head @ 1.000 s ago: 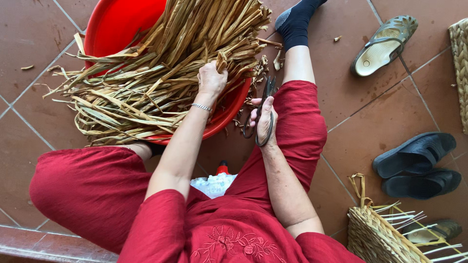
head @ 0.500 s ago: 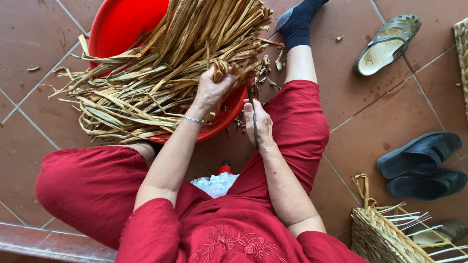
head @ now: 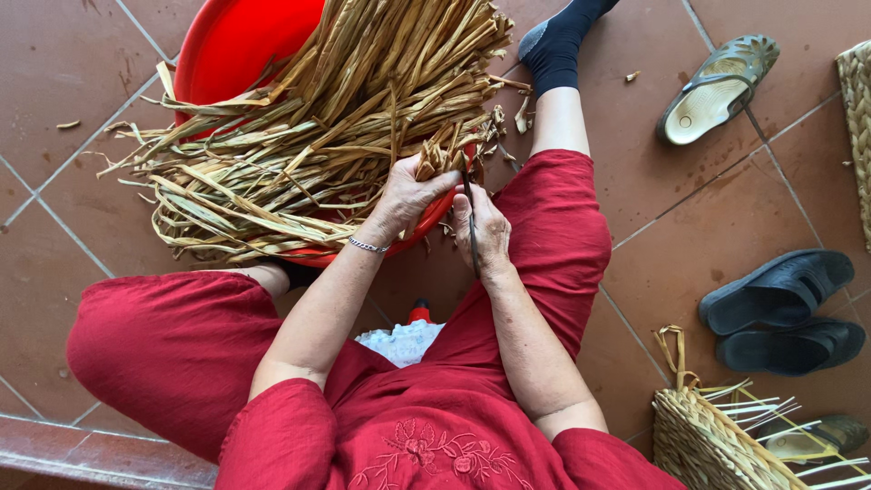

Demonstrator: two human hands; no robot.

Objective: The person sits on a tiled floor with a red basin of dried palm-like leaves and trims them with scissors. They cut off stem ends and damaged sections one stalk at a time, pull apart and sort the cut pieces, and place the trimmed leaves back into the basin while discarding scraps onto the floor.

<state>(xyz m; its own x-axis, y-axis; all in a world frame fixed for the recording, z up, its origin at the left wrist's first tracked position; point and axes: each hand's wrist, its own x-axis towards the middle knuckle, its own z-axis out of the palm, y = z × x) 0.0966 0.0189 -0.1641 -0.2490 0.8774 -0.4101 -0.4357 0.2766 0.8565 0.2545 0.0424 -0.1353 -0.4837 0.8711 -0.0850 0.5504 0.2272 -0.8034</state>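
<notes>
At the rim of the red basin (head: 238,47), we see the left hand (head: 406,195) clamped on a tuft of dried leaf strips (head: 445,160), the right hand (head: 483,231) closed on dark scissors (head: 471,222) just beside. Blades so near the fingers might nick them. A second ago the hands were apart.
</notes>
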